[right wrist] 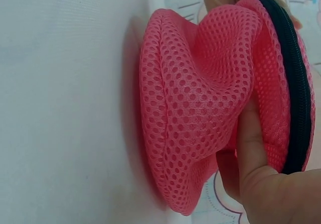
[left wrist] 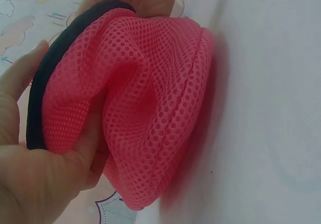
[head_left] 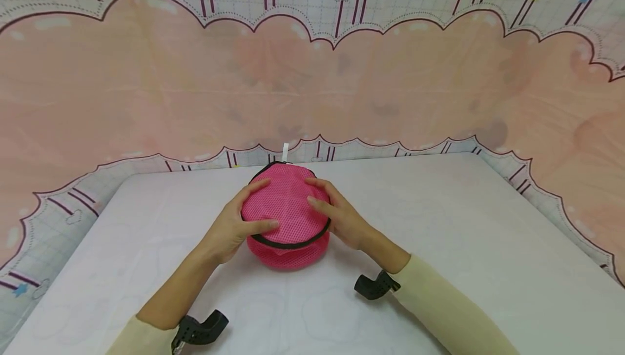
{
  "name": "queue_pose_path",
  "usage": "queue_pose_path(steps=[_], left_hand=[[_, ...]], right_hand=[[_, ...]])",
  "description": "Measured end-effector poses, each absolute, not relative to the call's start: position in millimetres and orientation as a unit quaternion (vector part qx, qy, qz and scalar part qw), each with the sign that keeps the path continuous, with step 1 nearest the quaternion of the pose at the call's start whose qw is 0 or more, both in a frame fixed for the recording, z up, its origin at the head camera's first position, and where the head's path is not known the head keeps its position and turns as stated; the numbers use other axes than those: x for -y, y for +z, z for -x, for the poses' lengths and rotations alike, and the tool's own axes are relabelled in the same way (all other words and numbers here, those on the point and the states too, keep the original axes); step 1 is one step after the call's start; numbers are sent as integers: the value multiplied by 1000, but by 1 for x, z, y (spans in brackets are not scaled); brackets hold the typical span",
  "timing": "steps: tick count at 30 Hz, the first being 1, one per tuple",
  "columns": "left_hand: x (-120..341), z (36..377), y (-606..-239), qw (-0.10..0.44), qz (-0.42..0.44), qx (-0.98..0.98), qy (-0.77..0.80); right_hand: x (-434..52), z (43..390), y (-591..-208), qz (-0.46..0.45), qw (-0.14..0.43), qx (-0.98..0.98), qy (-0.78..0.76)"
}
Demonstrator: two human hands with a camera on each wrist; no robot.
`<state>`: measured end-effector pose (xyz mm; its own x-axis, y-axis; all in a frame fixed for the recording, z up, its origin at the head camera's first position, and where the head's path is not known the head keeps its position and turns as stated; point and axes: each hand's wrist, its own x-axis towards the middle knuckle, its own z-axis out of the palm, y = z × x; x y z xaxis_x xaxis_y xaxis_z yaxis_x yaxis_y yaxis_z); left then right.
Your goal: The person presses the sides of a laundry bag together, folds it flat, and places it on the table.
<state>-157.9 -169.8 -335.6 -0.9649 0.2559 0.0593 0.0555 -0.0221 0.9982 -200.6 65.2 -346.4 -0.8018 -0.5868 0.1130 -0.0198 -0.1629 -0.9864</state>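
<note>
Both hands have a grip on the pink mesh bag [head_left: 287,216]: from the head view, the left hand [head_left: 233,229] curls round its left side with the thumb laid across the near top, and the right hand [head_left: 337,215] closes on its right side, fingers spread over the top. The bag sits on the white tabletop [head_left: 464,235], about midway left to right and toward the far edge, with a black zipper band [head_left: 293,243] ringing its lid and a small white tag [head_left: 285,152] sticking up at its far side. Pink patterned sheeting [head_left: 146,83] stands behind the tabletop. In the left wrist view, the left hand [left wrist: 35,169] pinches the lid, thumb on the outer face and fingers tucked under the mesh, which buckles inward. In the right wrist view, the right hand [right wrist: 271,179] pinches the lid the same way, a finger pressed into the creased side wall beside the zipper.
</note>
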Motion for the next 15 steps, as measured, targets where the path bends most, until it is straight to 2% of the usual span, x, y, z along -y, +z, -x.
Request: queue_pose_path(steps=[15], left_hand=[[168,160,-343,87,-119,-638,756]], right_hand=[[-64,203,-354,236,196,-598,-740]])
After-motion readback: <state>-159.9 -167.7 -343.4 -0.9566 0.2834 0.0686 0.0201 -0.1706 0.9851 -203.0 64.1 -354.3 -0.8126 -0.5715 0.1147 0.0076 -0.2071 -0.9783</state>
